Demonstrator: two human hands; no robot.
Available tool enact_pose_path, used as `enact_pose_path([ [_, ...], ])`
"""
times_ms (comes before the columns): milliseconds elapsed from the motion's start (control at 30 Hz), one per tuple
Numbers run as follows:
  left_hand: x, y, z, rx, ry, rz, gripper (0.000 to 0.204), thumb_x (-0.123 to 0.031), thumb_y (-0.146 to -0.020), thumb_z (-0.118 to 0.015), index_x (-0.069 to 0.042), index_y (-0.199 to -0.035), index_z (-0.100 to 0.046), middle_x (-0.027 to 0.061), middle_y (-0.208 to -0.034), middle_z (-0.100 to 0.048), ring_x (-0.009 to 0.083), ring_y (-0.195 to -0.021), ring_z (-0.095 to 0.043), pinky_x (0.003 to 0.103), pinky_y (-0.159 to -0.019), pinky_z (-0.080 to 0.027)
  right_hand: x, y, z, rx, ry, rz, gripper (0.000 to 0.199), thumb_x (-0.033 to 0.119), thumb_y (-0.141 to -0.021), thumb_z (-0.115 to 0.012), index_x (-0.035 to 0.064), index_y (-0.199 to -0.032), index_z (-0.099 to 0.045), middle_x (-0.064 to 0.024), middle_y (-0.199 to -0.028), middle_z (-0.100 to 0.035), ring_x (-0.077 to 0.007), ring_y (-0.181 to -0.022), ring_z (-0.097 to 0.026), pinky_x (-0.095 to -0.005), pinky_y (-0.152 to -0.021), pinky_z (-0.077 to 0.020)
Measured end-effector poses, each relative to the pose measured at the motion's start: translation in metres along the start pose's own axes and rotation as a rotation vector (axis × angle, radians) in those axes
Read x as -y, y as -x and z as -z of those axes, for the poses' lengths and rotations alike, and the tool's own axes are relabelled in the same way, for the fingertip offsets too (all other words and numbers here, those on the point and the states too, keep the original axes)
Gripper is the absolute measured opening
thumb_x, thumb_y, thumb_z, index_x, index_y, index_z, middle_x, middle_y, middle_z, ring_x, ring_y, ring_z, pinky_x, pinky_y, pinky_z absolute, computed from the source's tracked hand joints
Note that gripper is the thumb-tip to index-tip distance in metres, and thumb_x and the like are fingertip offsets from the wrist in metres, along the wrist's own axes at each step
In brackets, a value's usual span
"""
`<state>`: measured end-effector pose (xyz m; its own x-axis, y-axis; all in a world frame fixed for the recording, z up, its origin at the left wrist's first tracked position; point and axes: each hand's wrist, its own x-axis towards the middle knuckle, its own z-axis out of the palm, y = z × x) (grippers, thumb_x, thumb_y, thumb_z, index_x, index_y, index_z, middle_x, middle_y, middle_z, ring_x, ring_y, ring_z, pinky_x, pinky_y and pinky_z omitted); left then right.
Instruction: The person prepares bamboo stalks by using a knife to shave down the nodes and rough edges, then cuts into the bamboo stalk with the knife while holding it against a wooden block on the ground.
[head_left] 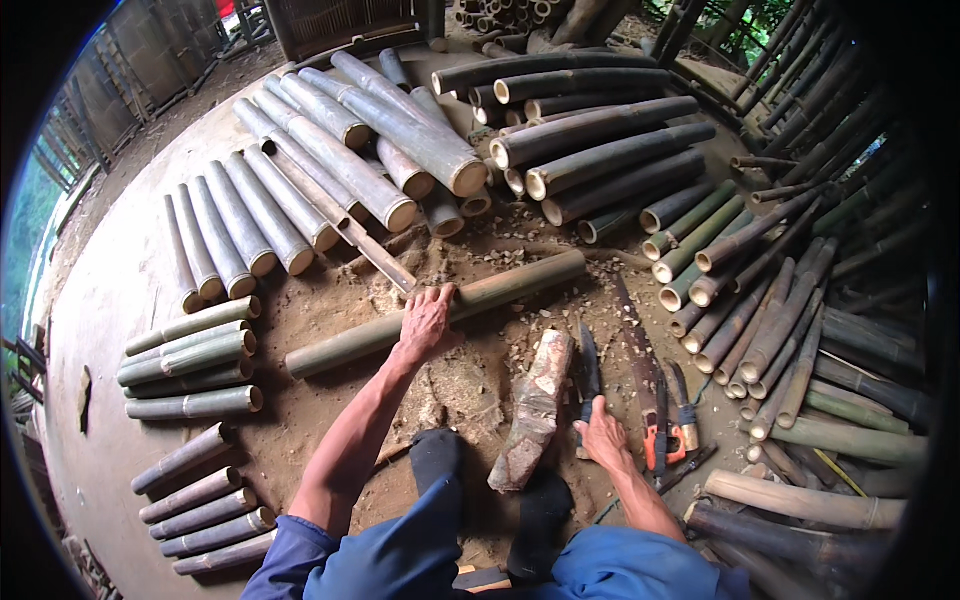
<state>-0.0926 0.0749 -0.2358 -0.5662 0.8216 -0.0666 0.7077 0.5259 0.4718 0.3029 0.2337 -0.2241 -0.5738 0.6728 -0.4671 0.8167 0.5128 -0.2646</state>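
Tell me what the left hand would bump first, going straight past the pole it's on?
Past the bamboo pole, the left hand would probably meet a bamboo piece lying ahead, though depth is unclear.

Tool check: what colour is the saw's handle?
Orange with black; the saw's handle shows in the head view.

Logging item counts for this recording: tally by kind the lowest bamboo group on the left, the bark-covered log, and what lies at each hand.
Short dark bamboo lengths, lowest left group: 5
Long green-grey bamboo pole under left hand: 1
Long dark-bladed knife at right hand: 1
Rough bark-covered wooden log: 1
Total: 8
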Motion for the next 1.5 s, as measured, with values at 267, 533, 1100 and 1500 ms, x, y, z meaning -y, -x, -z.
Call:
enact_pose_path([
  [267,0.005,-0.002,-0.015,-0.014,-0.026,0.023,0.060,-0.021,-0.066,-0.086,-0.009,-0.121,-0.066,0.0158,-0.120,-0.064,0.0368,-0.120,-0.063,0.050,-0.100,-0.054,0.009,-0.010,0.000,0.008,-0.096,0.045,0.053,0.023,-0.099,-0.074,0.0022,-0.127,-0.035,-0.0407,-0.102,-0.071,-0.0617,-0.100,-0.068,-0.0669,-0.086,-0.0528],
  [533,-0.008,0.053,0.066,0.174,0.145,-0.187,0.061,-0.009,-0.066,-0.080,-0.009,-0.126,-0.071,0.0140,-0.119,-0.070,0.0369,-0.110,-0.070,0.046,-0.096,-0.058,-0.005,-0.011,-0.001,0.037,-0.097,0.012,0.056,0.020,-0.097,-0.074,-0.0003,-0.132,-0.034,-0.0388,-0.102,-0.071,-0.0593,-0.101,-0.069,-0.0643,-0.087,-0.0540],
  [1100,0.022,0.073,0.043,0.354,-0.178,-0.310,0.086,-0.023,-0.058,-0.092,-0.017,-0.138,-0.060,0.0100,-0.126,-0.062,0.0315,-0.126,-0.059,0.048,-0.108,-0.044,-0.019,0.003,0.001,-0.058,-0.518,-0.126,0.051,0.026,-0.094,-0.071,0.0085,-0.129,-0.038,-0.0248,-0.090,-0.068,-0.0454,-0.077,-0.068,-0.0555,-0.071,-0.0530],
  [1500,0.016,0.064,0.017,0.413,-0.164,-0.324,0.035,-0.015,-0.067,-0.083,-0.012,-0.100,-0.071,0.0087,-0.099,-0.073,0.0315,-0.104,-0.072,0.047,-0.090,-0.057,0.001,0.080,0.033,0.190,-0.958,0.186,0.032,0.023,-0.105,-0.066,0.0059,-0.127,-0.049,-0.0134,-0.087,-0.066,-0.0235,-0.062,-0.067,-0.0377,-0.053,-0.0551],
])
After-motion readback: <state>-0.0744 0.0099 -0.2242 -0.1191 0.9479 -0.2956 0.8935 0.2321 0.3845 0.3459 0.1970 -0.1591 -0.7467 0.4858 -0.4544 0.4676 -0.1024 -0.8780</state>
